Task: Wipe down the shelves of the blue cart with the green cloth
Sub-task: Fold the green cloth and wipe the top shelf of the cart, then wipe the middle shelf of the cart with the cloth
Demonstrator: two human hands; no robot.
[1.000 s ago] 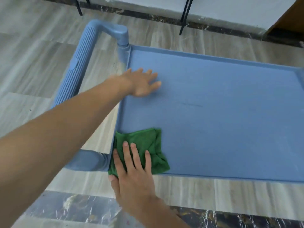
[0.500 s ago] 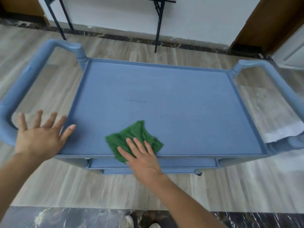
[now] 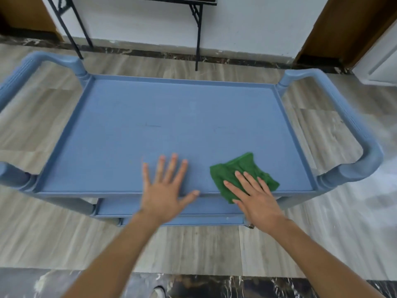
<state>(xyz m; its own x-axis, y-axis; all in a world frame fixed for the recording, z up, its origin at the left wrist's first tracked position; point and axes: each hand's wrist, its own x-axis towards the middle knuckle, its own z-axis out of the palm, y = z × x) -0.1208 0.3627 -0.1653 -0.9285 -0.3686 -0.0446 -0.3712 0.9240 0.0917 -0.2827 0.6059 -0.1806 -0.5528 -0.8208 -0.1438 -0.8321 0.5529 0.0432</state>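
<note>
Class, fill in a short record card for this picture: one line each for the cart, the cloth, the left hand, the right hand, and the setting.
cart: blue, top shelf bare apart from cloth and hands; a lower shelf shows beneath
cloth: green, crumpled, near the front right corner of the top shelf
left hand: flat, fingers spread, on the front edge, holding nothing
right hand: flat on the cloth, pressing it down
setting: grey wood-look floor, black table legs by a white wall
</note>
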